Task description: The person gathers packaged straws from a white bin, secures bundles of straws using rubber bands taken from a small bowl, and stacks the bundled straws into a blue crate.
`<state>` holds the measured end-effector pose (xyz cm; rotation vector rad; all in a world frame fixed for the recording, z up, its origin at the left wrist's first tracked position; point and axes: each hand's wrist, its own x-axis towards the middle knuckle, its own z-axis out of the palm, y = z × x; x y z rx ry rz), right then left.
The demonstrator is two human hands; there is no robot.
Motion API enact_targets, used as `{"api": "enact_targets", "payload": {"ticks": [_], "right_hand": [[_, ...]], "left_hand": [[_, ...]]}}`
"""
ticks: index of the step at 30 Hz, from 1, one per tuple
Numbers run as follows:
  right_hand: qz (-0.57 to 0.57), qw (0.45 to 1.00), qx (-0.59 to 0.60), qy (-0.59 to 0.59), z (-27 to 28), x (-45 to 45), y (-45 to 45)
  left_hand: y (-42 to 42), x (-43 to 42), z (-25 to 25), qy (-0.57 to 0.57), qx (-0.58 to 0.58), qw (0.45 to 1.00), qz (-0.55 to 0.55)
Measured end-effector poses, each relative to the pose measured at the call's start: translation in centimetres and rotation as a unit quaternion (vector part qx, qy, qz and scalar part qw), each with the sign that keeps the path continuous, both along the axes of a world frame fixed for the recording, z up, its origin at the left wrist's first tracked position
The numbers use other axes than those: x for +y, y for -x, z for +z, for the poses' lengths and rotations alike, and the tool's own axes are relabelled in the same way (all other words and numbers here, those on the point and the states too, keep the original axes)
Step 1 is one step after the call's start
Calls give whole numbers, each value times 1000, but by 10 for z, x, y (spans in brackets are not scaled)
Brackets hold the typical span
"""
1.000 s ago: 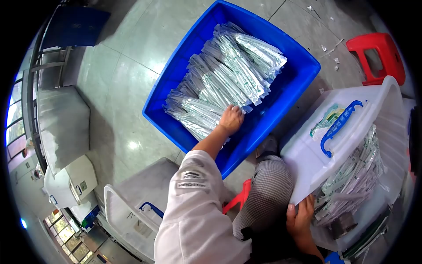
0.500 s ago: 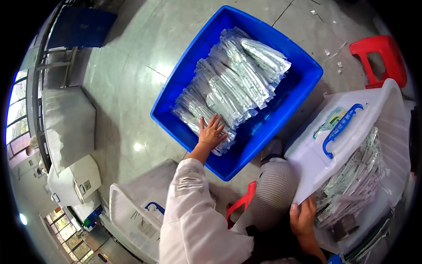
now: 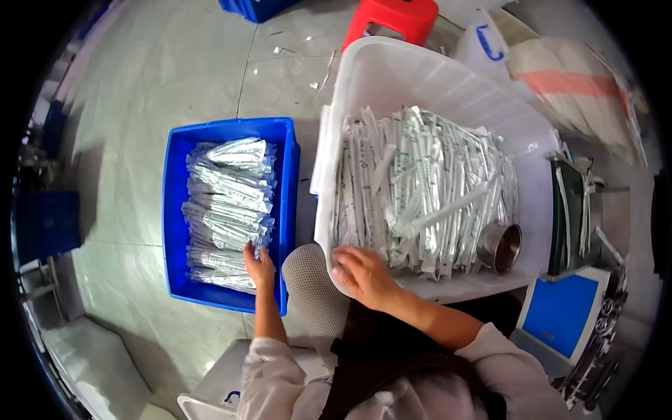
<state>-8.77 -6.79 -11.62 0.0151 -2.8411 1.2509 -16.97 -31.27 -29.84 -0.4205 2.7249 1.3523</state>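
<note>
My left hand (image 3: 260, 266) is at the right edge of the paper-wrapped packets (image 3: 227, 203) in the blue bin (image 3: 283, 203). Its thumb and fingers are apart, touching the packet ends. The packets lie sideways in stacked bundles. My right hand (image 3: 365, 278) has its fingers wrapped over the near left corner of the white tub (image 3: 448, 66). Inside the tub, many long wrapped packets (image 3: 427, 189) lie loosely, mostly lengthwise. A metal cup (image 3: 500, 247) rests tilted beside them at the tub's near right.
A red stool (image 3: 395, 19) stands beyond the white tub. On the right are a striped sack (image 3: 570, 87), a green-edged container (image 3: 565, 217) and a blue panel with a pale border (image 3: 560, 315). Another white tub (image 3: 210, 385) sits at the bottom. Scraps lie on the floor.
The view has swung right, bringing the white tub's inside into full sight. My left hand has moved from on top of the packets to their right ends. My right hand stays on the tub.
</note>
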Motion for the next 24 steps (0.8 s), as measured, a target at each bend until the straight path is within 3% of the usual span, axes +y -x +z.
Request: {"api": "enact_targets", "payload": {"ticks": [1,4,5,6,8,10,11,12,13,14,16,19,21,24], "right_hand": [[-32,999,15,14,4,6,-2],[-122,990,69,11,11,51,-21],[-169,983,74,0,7,69,-27],[-184,977,47,-101,5,87,-33],[-243,938,-30,-246,-9,116,-36],[-234,931,-44,-276,-18,136,-35],[-221,923,-71,-306,-25,145,-37],[-193,944,-126,-235,-42,154,-42],[-194,946,-121,-231,-41,158,-44],[-168,956,-132,-201,-40,161,-47],[-144,965,-173,-132,-37,164,-56],[-133,980,-126,-75,-37,169,-61],[-140,983,-107,-52,-49,171,-62],[-155,973,-141,-102,-44,163,-59]], "left_hand": [[-4,10,14,-130,56,988,63],[-9,70,135,-208,236,948,54],[-11,99,171,-222,230,947,23],[-12,125,193,-204,187,958,-72],[-13,182,205,-186,30,947,-260],[-9,235,125,76,32,962,-259],[-3,251,93,221,57,945,-236],[6,251,87,224,64,943,-236],[17,246,87,155,-150,950,-225],[24,242,85,77,-359,908,-201],[19,239,92,66,-349,918,-174],[21,237,100,38,-320,938,-125],[21,241,101,-161,-357,918,-67],[24,254,112,-136,-375,917,-35]]}}
